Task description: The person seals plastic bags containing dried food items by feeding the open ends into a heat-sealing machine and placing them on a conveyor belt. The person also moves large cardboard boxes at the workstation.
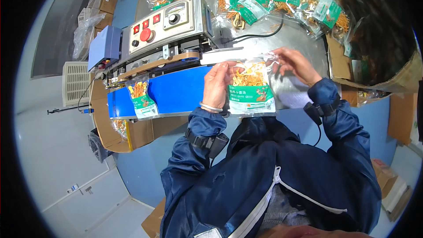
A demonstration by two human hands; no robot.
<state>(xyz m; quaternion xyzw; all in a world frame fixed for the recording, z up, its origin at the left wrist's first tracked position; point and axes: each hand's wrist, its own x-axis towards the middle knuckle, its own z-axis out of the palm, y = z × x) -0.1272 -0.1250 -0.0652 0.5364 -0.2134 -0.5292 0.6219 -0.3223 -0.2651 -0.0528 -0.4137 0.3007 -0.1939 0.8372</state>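
Observation:
A clear plastic pouch of dried mushrooms (251,97) with a green and white printed lower part hangs before me, at the right end of a band sealer's blue conveyor belt (178,89). My left hand (216,84) grips its upper left side, thumb in front. At its upper right corner, the fingertips of my right hand (295,66) pinch the clear film. Glare hides part of the pouch's top. A second filled pouch (142,99) rides farther left on the belt, its top edge by the sealing band (165,62).
The sealer's control panel (162,26) has lit red switches. Many filled pouches (251,6) cover the back of the metal table (297,43), crossed by a black cable (261,35). Below the belt's left end stands an open cardboard box (142,135); another carton (340,59) is at right.

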